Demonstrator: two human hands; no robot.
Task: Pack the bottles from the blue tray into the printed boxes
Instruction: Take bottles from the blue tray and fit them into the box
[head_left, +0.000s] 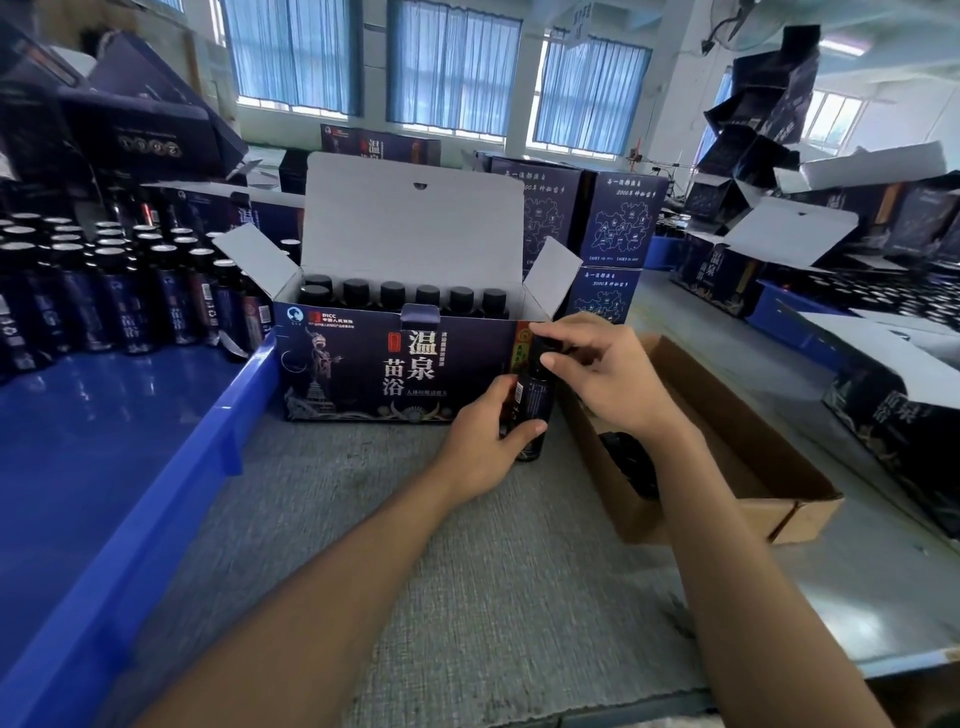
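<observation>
A dark printed box (374, 369) stands open on the grey mat, its white lid flap up, with several black-capped bottles (392, 295) in a row inside. Just in front of the box's right end I hold one dark bottle (535, 400) upright. My left hand (485, 441) grips its body. My right hand (602, 369) pinches its black cap from above. The blue tray (171, 499) lies at the left, with several more dark bottles (119, 291) standing at its far end.
An open brown carton (727, 467) sits to the right of my hands with dark items inside. More printed boxes are stacked behind (618, 218) and at the right (893, 415). Folded boxes pile up at the far left (130, 114).
</observation>
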